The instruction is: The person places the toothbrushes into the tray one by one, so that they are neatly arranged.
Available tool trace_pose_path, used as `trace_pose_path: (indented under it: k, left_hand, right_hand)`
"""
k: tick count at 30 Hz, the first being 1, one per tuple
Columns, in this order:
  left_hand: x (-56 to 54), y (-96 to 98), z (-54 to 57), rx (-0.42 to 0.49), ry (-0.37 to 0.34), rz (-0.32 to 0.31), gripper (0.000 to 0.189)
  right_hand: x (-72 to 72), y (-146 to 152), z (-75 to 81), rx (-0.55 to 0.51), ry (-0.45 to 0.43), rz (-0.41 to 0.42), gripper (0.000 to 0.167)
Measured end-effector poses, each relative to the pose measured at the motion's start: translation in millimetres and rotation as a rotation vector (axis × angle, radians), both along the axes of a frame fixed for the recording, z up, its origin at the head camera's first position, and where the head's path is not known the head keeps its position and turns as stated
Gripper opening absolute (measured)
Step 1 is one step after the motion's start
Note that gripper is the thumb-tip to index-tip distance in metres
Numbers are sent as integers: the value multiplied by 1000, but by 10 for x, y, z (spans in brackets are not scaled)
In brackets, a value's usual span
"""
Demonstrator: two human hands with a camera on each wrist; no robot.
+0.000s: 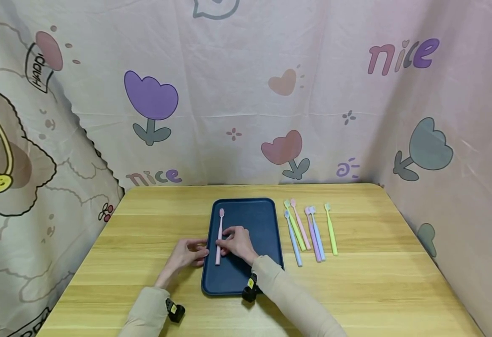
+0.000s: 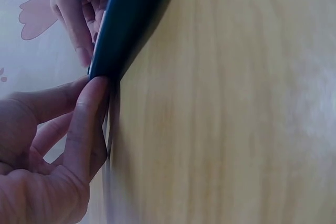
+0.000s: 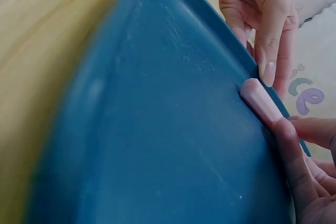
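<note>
A pink toothbrush lies lengthwise along the left side of a dark blue tray, its head toward the back. My right hand pinches its handle between thumb and fingers; in the right wrist view the handle's rounded end sticks out past the fingertips, close to the tray's rim. My left hand holds the tray's left edge. Seen from the left wrist, the left thumb and fingers grip that rim, with the right hand just beyond.
Right of the tray, several toothbrushes lie roughly side by side on the wooden table: a blue one, a pink one, a purple one and a green one among them. A printed curtain hangs behind the table.
</note>
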State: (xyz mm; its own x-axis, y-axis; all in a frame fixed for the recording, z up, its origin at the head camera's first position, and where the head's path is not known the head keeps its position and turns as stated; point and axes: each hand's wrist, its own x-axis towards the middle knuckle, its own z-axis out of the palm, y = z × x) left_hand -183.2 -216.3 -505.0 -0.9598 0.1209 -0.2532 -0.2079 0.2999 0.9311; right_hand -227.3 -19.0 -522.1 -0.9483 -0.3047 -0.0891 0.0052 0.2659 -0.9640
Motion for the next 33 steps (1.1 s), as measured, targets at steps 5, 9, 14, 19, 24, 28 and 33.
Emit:
trace_pose_path:
  k: [5,9,14,19,24,28,33]
  left_hand:
    - [-13,5,3,3,-4,13,46]
    - [-13,13,4,-10,-7,33,45]
    - [-4,24,0,-27,-3,42,45]
    - [-6,30,11,-30,-1,44,45]
    - [-8,28,13,-38,4,42,45]
    - [-10,25,7,-36,8,37,45]
    - [-14,22,4,-33,5,35,45]
  right_hand:
    - [16,108,46,-28,14,14,34]
    - [49,282,107,-14,94,30,37]
    - [107,637,124,-26,204,14,37]
    - [164,1123,148,-146,240,-62,35]
    - [180,1682,190,-92,227,-253,36]
    - [191,2138,163,-26,224,-411,36]
    - [230,2597,72,5,205,-549,37]
